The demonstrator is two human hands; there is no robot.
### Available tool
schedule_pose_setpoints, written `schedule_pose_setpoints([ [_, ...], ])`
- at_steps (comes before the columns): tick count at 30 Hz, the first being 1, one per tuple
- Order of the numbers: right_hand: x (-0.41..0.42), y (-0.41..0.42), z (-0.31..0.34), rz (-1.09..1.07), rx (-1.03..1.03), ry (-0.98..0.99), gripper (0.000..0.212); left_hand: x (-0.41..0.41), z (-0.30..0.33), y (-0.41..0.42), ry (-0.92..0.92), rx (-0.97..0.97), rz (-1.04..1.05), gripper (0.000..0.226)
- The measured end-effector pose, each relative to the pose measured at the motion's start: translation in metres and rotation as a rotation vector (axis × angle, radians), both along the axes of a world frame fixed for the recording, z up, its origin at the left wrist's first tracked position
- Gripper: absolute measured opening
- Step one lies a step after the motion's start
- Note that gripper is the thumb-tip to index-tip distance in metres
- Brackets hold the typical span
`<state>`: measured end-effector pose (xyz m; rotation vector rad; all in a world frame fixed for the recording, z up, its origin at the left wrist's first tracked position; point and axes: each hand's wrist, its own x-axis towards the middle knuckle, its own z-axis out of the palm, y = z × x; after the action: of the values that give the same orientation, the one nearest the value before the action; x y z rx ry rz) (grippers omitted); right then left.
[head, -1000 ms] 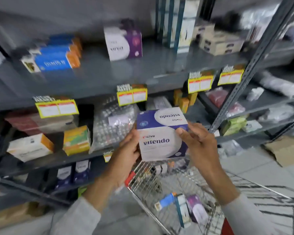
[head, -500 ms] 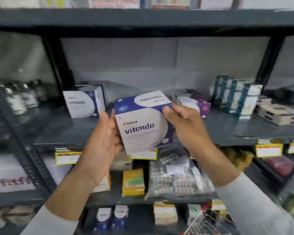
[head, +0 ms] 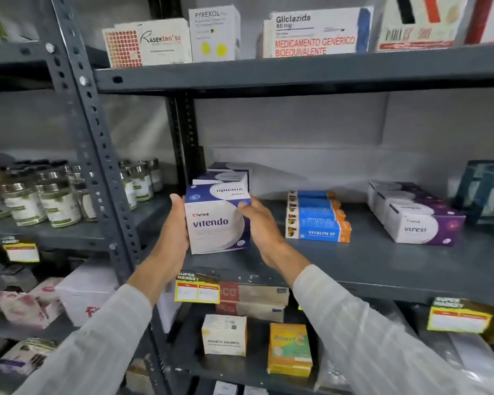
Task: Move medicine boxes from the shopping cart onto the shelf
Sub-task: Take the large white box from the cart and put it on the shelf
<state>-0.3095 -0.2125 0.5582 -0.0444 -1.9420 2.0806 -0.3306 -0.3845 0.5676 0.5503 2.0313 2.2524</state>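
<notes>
A white and dark blue Vitendo box (head: 216, 220) stands upright at the left end of the grey middle shelf (head: 382, 263), its base on or just above the shelf board. My left hand (head: 174, 232) presses its left side and my right hand (head: 261, 223) presses its right side. Directly behind it stand two more Vitendo boxes (head: 228, 173) in a row toward the back wall. The shopping cart is out of view.
A stack of blue and orange Vivalyn EF boxes (head: 317, 216) lies right of my hands, then purple Viresi boxes (head: 417, 215) and teal boxes (head: 488, 192). Glass jars (head: 54, 195) fill the left bay beyond the perforated upright post (head: 97, 155). More boxes sit above and below.
My hands have carried the Vitendo box up from above the cart to the middle shelf, in front of the other Vitendo boxes. The view has lifted, and the cart has dropped out of sight.
</notes>
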Motion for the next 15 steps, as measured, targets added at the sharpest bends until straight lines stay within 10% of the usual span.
schedule_pose_setpoints([
  [15, 0.141, 0.067, -0.055, -0.073, 0.248, 0.256, 0.059, 0.086, -0.038, 0.04, 0.271, 0.133, 0.368, 0.047],
])
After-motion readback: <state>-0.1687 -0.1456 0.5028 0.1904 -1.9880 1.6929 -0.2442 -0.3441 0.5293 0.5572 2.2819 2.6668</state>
